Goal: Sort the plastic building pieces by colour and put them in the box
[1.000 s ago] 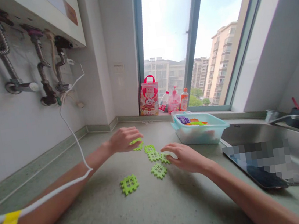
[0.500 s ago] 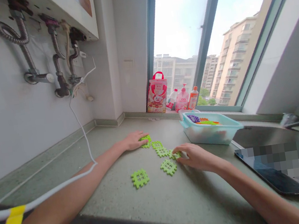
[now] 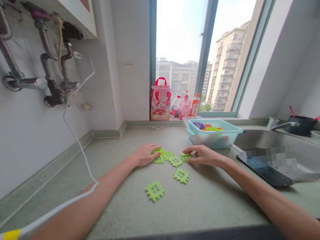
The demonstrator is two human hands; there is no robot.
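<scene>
Several bright green plastic interlocking tiles, square with notched edges and windowed middles, lie on the counter. My left hand (image 3: 145,155) is over the green interlocking tile (image 3: 158,158) at the far left of the row, thumb and fingers closed on its edges and partly hiding it. Next to it, middle tiles (image 3: 175,161) lie touching or overlapping. My right hand (image 3: 205,155) pinches another tile (image 3: 186,157) at the row's right end, with a small gap from the middle ones. Nearer to me rest two loose tiles, one (image 3: 181,175) below the row and one (image 3: 155,191) farther left.
A light blue plastic basket (image 3: 213,141) with colourful pieces stands behind my right hand. Right of it are a steel sink (image 3: 305,159) and a dark phone (image 3: 263,169) on its edge. A white cable (image 3: 85,158) crosses over my left forearm. Bottles (image 3: 184,106) line the windowsill.
My view has shifted to the right, showing more of the sink side. The right-hand tile has been drawn slightly away from the loose tile below the row. My left hand stays on its tile.
</scene>
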